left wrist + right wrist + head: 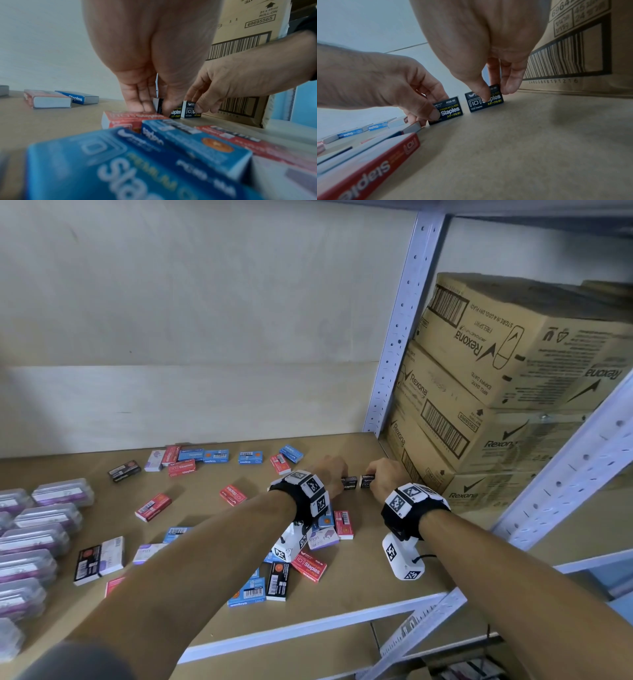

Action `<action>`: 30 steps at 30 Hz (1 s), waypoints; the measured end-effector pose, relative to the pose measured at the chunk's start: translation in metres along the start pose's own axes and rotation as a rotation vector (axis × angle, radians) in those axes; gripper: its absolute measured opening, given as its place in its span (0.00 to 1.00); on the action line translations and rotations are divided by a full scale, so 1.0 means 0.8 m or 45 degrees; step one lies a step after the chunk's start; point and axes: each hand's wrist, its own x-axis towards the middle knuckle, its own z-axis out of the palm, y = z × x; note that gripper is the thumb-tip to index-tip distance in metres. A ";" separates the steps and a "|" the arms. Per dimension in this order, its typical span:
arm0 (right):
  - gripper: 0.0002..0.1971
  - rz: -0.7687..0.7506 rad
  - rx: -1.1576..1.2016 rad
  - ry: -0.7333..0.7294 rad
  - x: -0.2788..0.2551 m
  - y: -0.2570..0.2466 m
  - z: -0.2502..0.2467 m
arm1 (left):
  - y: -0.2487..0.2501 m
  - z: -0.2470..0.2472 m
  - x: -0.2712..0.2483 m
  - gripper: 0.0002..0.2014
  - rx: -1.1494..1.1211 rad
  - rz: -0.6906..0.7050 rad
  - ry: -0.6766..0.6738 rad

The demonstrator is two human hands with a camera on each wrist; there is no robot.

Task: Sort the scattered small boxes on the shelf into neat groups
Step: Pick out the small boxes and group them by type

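i have both hands at the back right of the shelf (359, 587), each on one small black staples box standing on edge. the left hand (329, 474) pinches the left black box (447, 112) between thumb and curled fingers; the thumb tip presses its printed face. the right hand (385, 475) pinches the right black box (485, 100) the same way, thumb on the front, fingers behind and over the top. the two boxes stand just beside each other with a narrow gap between them, both resting on the board.

obstructions: the stacked cardboard cartons (507, 392) stand immediately right of the right black box and close off that side; the right fingers (511, 83) are near the lowest carton's barcode face. the perforated upright post (394, 337) rises behind.

surroundings: under and near my left wrist lies a loose cluster of boxes, among them a red box (310, 566), a blue box (246, 592), a black box (277, 580) and a lilac box (323, 537). further boxes, red, blue, black and lilac, lie scattered across the centre and along the rear edge (202, 457). clear plastic cases (37, 539) with purple contents sit stacked in rows at the far left.
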 end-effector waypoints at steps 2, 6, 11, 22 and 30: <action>0.16 -0.007 -0.012 -0.014 0.001 0.002 0.001 | -0.001 0.002 0.001 0.10 0.010 0.015 0.027; 0.19 0.061 -0.064 0.062 -0.001 0.005 0.010 | -0.002 0.005 0.003 0.12 -0.036 0.014 0.056; 0.23 0.115 -0.101 0.090 -0.002 0.006 0.015 | -0.012 0.003 -0.001 0.19 -0.148 -0.024 0.091; 0.24 -0.060 -0.268 0.166 0.000 -0.070 -0.021 | -0.059 -0.039 -0.051 0.20 -0.318 -0.178 0.146; 0.10 -0.312 -0.181 0.042 -0.017 -0.183 -0.026 | -0.133 -0.089 -0.143 0.18 -0.297 -0.281 0.281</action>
